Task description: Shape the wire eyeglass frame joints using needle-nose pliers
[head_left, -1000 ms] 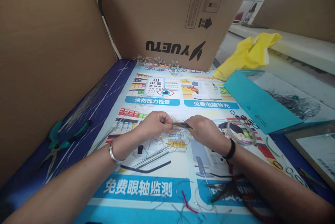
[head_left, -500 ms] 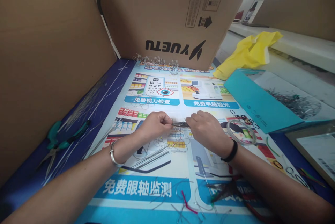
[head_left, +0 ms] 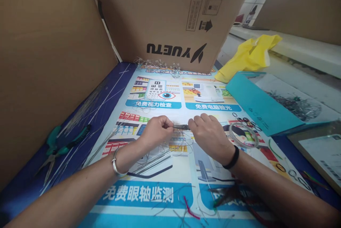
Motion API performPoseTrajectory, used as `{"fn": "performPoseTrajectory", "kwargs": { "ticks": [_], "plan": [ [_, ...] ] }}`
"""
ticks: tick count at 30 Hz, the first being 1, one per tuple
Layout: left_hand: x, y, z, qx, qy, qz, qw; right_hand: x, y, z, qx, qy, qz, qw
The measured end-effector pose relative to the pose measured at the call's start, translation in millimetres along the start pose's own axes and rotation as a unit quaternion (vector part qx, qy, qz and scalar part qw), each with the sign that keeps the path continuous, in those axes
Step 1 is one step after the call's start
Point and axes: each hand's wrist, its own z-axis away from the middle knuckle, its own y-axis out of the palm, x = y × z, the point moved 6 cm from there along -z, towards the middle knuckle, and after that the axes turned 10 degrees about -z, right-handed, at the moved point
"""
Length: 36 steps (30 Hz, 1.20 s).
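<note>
My right hand [head_left: 209,133] is closed around needle-nose pliers [head_left: 182,127], whose dark metal jaws point left; the handles are hidden in my fist. My left hand [head_left: 158,130] pinches a thin metal wire at the tips of the jaws, and my fingers hide most of that end. Bent loops of wire [head_left: 183,139] lie on the printed poster [head_left: 189,121] under my hands. A bundle of straight wires [head_left: 154,161] rests near my left forearm. By my right forearm lie dark cutters with red handles [head_left: 229,195], partly covered by the arm.
Teal-handled pliers [head_left: 54,149] lie on the left beside long loose wires [head_left: 82,110]. Cardboard panels [head_left: 160,14] stand behind and left. At right are a clear round dish [head_left: 243,145], black rings [head_left: 255,125], a teal box [head_left: 261,103] of wire pieces and a yellow bag [head_left: 247,57].
The view has shifted slightly. My hands keep nearly the same place and hold, with the pliers between them.
</note>
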Motion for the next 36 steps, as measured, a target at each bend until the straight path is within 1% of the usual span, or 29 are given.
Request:
{"fn": "performPoseTrajectory", "kwargs": {
  "ticks": [10,16,27,36],
  "plan": [
    [3,1.3,1,-0.038,0.005,-0.021,0.999,3,2,0,0.025,0.023,-0.003,0.999],
    [2,0.8,2,-0.044,0.003,-0.024,0.999,3,5,0,0.045,0.028,-0.01,0.999],
    [-1,-1.1,4,-0.051,0.002,-0.055,0.997,2,8,0,0.059,0.034,-0.02,0.997],
    [3,0.0,2,-0.047,0.003,-0.049,0.998,2,13,0,0.082,0.038,-0.036,0.995]
  ]
}}
